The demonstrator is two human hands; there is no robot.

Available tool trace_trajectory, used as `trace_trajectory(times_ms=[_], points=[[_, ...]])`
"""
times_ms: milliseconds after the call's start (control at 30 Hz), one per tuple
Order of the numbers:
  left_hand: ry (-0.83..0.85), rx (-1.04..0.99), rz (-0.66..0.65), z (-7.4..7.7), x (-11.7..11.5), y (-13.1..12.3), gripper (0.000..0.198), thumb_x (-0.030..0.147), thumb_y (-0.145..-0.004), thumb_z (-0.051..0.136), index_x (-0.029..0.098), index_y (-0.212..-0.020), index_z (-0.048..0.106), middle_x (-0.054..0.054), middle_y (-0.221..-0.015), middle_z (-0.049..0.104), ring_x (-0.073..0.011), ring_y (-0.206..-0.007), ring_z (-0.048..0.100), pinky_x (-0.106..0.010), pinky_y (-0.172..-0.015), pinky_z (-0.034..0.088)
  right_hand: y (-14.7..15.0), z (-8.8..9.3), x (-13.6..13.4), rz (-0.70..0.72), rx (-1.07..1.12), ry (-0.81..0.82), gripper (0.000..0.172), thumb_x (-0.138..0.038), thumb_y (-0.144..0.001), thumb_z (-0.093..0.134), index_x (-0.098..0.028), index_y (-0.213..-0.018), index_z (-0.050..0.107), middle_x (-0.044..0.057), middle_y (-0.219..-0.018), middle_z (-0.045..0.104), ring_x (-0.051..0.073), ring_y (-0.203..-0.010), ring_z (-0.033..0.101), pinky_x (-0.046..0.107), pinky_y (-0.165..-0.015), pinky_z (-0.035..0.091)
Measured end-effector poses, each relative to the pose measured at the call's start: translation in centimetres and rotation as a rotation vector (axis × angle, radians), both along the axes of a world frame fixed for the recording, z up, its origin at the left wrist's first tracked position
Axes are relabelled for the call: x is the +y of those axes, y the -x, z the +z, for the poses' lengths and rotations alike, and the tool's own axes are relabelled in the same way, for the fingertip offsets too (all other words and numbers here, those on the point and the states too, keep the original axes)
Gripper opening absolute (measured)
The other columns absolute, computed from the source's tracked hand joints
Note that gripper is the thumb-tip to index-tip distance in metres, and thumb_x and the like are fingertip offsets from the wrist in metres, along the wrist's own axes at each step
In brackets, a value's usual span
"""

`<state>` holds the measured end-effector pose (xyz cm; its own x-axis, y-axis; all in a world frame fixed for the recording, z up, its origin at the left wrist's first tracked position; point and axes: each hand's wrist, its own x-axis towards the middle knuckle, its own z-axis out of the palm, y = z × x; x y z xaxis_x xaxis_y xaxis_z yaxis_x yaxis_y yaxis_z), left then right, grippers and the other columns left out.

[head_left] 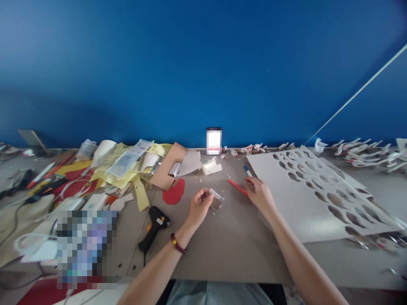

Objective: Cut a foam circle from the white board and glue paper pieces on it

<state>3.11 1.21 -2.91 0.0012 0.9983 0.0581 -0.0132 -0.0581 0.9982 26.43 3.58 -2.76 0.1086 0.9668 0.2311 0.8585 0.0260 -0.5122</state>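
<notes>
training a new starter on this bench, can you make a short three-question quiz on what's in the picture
1. True or false: the black pistol-shaped glue gun lies to the left of the flat white sheet with oval cut-outs.
2. Multiple choice: what does the left hand hold?
A) a blue-and-white marker
B) a small whitish piece
C) a rounded red cut-out
3. Fill in the blank: the slim stick-shaped tool by the fingers of the right hand is coloured ____.

Key: 1. True; 2. B; 3. red
</notes>
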Motion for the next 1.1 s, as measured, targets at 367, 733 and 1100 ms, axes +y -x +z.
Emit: trace_trajectory(times_ms=[367, 733, 1100], points=[[-0.128, 0.219, -0.086, 0.4, -0.7, -0.1, 0.017, 0.034, -0.084, 0.054, 0.018, -0.078, 0.058, -0.001, -0.072, 0.061, -0.0139, -0.069, 0.057, -0.025, -0.066, 0.046, -6.0, 0.2, -3.9, -0.246, -0.496, 0.263, 0.051, -0.037, -0.085, 0.047, -0.019, -0.132, 0.045, 0.015, -0.126, 0.056, 0.033, -0.11, 0.054, 0.043, -0.078, 0.046], [-0.255, 0.373, -0.093, 0.0, -0.7, 0.0, 0.014, 0.028, -0.084, 0.052, 0.019, -0.076, 0.059, 0.0, -0.069, 0.058, -0.0127, -0.063, 0.052, -0.024, -0.061, 0.042, -6.6, 4.9, -6.9, -0.32, -0.575, -0.019, 0.03, -0.024, -0.087, 0.047, -0.021, -0.114, 0.06, 0.009, -0.084, 0.07, 0.022, -0.062, 0.063, 0.03, -0.052, 0.039], [-0.318, 0.387, -0.134, -0.2, -0.7, -0.4, 0.013, 0.026, -0.085, 0.051, 0.019, -0.076, 0.058, 0.0, -0.068, 0.055, -0.0121, -0.062, 0.051, -0.024, -0.058, 0.042, -15.0, 10.4, -9.7, -0.181, -0.79, -0.478, 0.03, -0.018, -0.088, 0.044, -0.027, -0.113, 0.059, 0.008, -0.115, 0.065, 0.022, -0.099, 0.059, 0.034, -0.075, 0.045]])
